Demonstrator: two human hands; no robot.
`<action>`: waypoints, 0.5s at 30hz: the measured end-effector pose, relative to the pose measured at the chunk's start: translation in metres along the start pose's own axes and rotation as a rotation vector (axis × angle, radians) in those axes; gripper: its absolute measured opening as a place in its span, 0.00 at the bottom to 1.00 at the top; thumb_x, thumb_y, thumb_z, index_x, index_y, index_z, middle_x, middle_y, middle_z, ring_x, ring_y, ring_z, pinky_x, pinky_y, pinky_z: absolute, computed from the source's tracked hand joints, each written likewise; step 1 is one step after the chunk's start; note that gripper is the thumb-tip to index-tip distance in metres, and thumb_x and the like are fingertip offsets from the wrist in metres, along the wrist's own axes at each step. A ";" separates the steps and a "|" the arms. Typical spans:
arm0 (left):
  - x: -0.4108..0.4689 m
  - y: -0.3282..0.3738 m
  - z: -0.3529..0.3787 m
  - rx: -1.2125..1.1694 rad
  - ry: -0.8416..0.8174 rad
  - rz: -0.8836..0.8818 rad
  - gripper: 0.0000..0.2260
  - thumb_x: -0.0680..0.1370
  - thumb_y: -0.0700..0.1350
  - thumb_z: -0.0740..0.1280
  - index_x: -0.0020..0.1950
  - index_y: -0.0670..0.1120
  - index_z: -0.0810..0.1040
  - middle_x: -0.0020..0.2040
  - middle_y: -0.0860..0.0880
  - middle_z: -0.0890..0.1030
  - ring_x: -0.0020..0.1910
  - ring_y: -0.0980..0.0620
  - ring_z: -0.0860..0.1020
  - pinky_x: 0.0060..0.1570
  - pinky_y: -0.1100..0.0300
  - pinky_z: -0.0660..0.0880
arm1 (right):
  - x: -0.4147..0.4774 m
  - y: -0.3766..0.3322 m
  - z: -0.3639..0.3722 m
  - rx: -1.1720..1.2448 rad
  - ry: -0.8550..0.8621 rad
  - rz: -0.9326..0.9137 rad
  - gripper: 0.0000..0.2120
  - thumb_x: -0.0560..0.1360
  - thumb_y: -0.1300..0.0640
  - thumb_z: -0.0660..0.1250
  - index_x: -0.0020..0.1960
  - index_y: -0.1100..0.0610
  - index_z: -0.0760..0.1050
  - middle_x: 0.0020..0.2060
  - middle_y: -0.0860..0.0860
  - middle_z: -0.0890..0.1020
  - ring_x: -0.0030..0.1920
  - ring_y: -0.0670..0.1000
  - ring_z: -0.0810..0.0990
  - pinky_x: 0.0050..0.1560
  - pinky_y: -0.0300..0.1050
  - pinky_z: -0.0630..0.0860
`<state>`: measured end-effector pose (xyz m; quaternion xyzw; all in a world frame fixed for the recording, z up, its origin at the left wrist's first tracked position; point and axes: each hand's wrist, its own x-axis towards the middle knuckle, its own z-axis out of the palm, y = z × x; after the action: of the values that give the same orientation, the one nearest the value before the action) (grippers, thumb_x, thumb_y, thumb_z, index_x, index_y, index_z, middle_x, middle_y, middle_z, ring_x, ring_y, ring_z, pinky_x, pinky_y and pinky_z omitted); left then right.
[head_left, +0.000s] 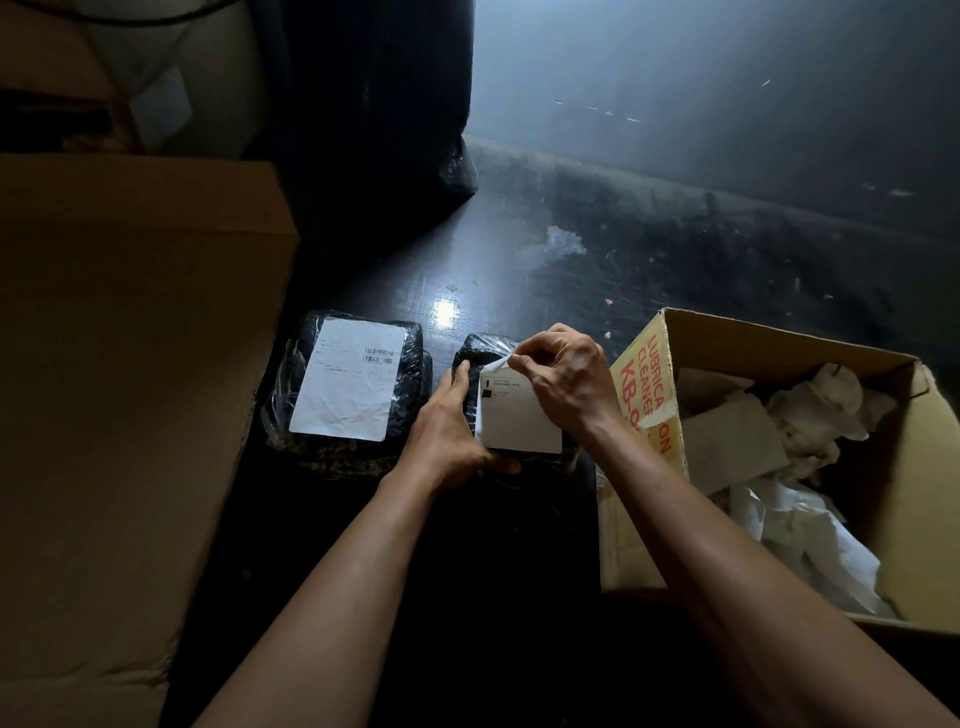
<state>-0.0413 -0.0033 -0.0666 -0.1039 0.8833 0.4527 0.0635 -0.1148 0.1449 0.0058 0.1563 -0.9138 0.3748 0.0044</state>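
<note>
- Low in the centre of the frame, our left hand (457, 431) grips the small black plastic-wrapped parcel (480, 353), fingers along its left edge and thumb round the near edge, so that it cannot slide.
- Our right hand (563, 379) pinches the upper corner of the white rectangular paper label (519, 421) between curled fingertips. That corner stands lifted off the wrap while the rest lies flat.
- We judge the pinch high so the sheet can be pulled along its length.
- A second black wrapped parcel (332, 452) lies just beside on the left, and the open yellow-brown cardboard box (779, 338) of crumpled white paper (821, 405) crowds the right.
- Free room lies on the dark glossy surface (519, 270) towards the upper centre.
</note>
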 end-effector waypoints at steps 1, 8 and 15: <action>0.000 0.000 0.000 0.001 0.002 0.003 0.68 0.48 0.62 0.82 0.80 0.49 0.49 0.80 0.50 0.54 0.77 0.53 0.57 0.75 0.53 0.61 | -0.001 -0.001 0.001 -0.002 0.006 0.005 0.05 0.74 0.53 0.74 0.45 0.54 0.85 0.41 0.46 0.82 0.41 0.45 0.81 0.45 0.45 0.80; -0.002 0.000 0.000 -0.015 0.012 0.010 0.66 0.50 0.59 0.83 0.80 0.49 0.50 0.80 0.50 0.54 0.77 0.53 0.58 0.74 0.57 0.60 | -0.006 -0.010 0.010 -0.015 0.075 0.046 0.05 0.74 0.52 0.73 0.44 0.53 0.85 0.41 0.47 0.81 0.43 0.50 0.81 0.47 0.52 0.80; -0.003 -0.001 0.002 -0.015 0.020 0.012 0.67 0.49 0.63 0.82 0.80 0.54 0.48 0.80 0.51 0.54 0.77 0.54 0.58 0.74 0.54 0.62 | -0.010 -0.001 0.000 0.013 0.025 -0.001 0.04 0.74 0.54 0.74 0.46 0.55 0.84 0.43 0.48 0.79 0.43 0.47 0.81 0.44 0.35 0.76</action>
<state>-0.0386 -0.0019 -0.0677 -0.1036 0.8812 0.4584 0.0509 -0.1049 0.1474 0.0049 0.1520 -0.9111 0.3828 0.0152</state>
